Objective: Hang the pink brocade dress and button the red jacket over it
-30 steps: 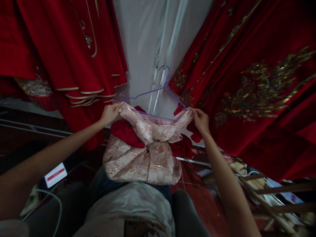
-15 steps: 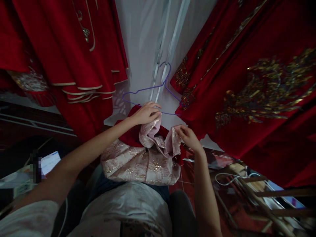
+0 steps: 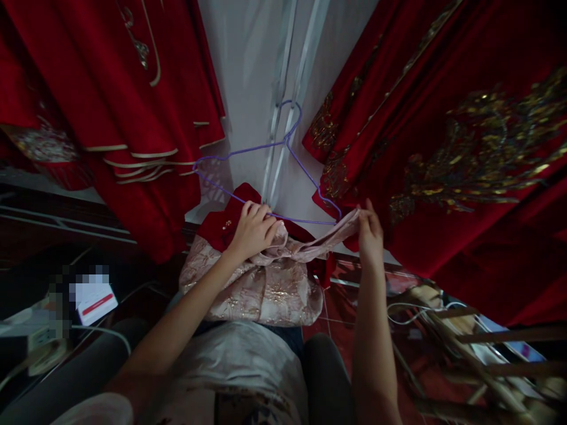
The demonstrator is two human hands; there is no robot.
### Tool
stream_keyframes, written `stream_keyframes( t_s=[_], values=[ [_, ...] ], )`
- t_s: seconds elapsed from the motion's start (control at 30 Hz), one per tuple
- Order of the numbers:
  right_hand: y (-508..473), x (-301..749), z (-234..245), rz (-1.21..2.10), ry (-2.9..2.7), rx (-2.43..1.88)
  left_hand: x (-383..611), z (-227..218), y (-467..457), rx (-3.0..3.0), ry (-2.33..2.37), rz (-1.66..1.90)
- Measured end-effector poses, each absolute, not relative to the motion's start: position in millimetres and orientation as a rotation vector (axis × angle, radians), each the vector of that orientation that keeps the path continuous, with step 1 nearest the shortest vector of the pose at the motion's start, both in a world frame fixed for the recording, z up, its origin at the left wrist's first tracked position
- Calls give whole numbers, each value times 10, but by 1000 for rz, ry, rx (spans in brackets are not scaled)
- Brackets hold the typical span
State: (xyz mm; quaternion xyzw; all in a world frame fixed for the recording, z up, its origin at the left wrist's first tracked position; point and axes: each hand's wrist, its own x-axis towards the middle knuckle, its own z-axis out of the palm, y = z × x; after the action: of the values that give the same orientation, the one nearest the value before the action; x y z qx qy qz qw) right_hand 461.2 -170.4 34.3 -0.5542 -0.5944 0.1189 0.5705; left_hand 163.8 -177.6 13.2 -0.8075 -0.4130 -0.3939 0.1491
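Observation:
Across my lap lies a pink-and-gold brocade garment (image 3: pixel 274 298) with a dark red section (image 3: pixel 219 227). My left hand (image 3: pixel 254 232) is closed on its gathered pink cloth, the fingers curled down. A purple wire hanger (image 3: pixel 248 149) stands upright beyond the garment. Its lower bar passes at my left fingers; whether they grip the bar too is hidden. My right hand (image 3: pixel 371 229) pinches the end of a pink strip of the garment, stretched out to the right past the hanger's right corner.
Red garments hang on the left (image 3: pixel 170 124) and red ones with gold sequins (image 3: pixel 469 159) on the right. A pale panel (image 3: pixel 248 71) with metal strips stands between them. A lit phone (image 3: pixel 95 304) lies at left. Wooden bars (image 3: pixel 482 372) and a white cable are at lower right.
My right hand has moved right and slightly up, drawing the pink cloth out into a taut strip. The hanger has shifted left and nearer, and my left hand has come slightly toward me.

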Motion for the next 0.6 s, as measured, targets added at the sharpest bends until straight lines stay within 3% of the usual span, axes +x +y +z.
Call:
stream_keyframes(
  t_s=[0.6],
  values=[
    [-1715, 4663, 356, 146, -1327, -1439, 1716, 40, -1652, -2269, -1225, -1144]
  ],
)
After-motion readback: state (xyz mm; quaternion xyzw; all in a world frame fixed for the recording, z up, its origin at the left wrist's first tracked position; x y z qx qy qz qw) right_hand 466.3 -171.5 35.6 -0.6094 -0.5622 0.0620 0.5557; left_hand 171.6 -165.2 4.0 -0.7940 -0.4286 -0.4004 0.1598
